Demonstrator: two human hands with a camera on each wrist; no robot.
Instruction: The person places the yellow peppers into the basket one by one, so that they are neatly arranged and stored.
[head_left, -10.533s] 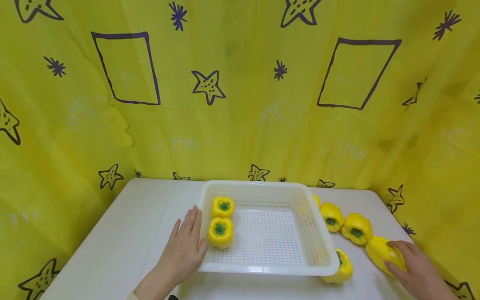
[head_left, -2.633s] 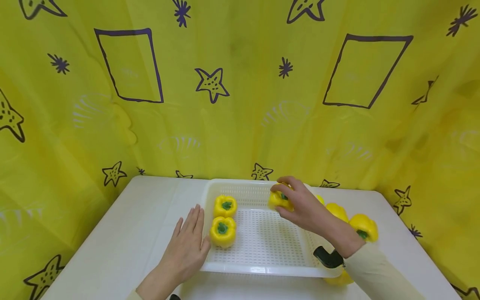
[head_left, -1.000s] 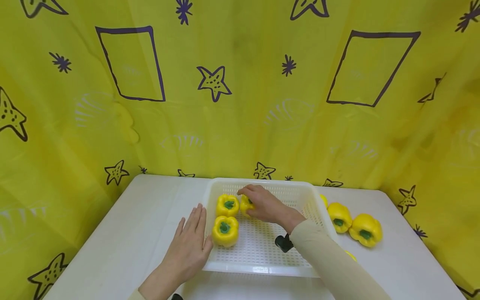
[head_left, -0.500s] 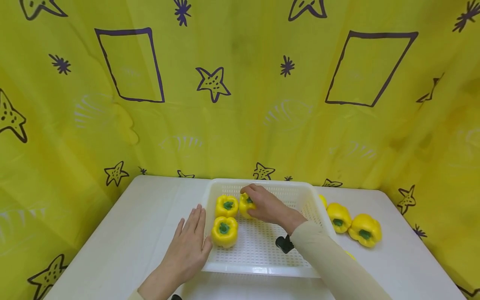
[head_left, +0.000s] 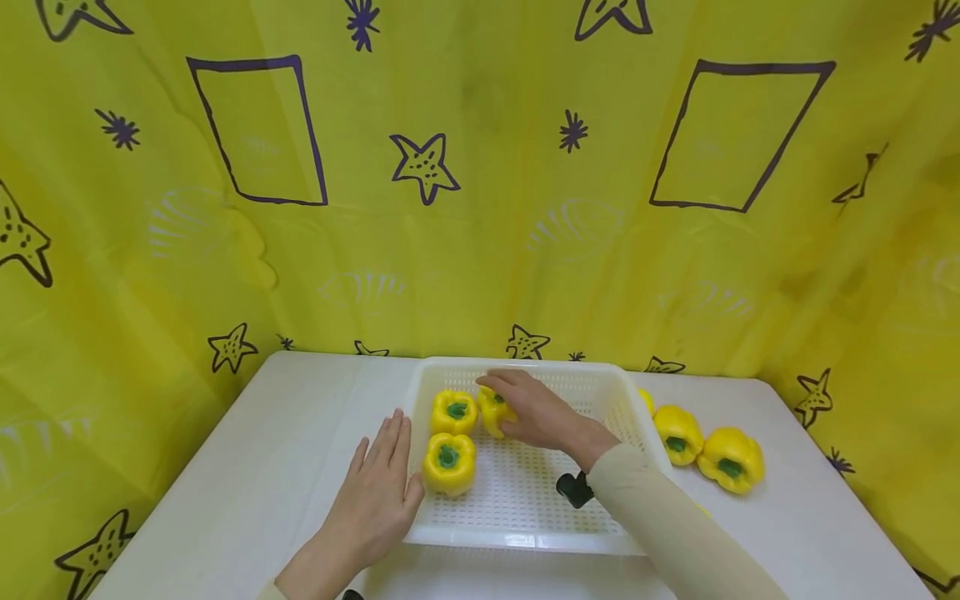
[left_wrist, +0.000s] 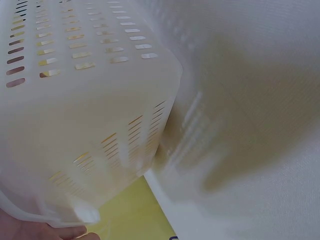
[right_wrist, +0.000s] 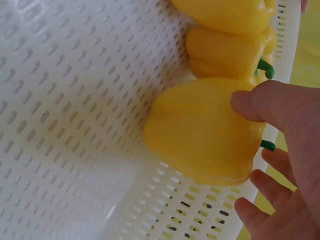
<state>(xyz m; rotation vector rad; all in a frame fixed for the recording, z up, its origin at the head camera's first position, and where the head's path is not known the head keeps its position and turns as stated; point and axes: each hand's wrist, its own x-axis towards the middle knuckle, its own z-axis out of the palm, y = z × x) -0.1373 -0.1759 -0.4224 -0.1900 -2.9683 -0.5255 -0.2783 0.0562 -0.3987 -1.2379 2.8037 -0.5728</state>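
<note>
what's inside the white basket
Three show: a front-left yellow pepper, a back-left yellow pepper and, beside it, a third yellow pepper touched by the right hand. That hand and the beige sleeve hide part of the white basket.

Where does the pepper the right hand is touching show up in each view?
Head: pepper in the basket, left of centre, toward the back, partly behind the right hand.
Left wrist: can't be made out through the basket.
Right wrist: near centre, right hand at its right.
Shared landmark: the basket.
</note>
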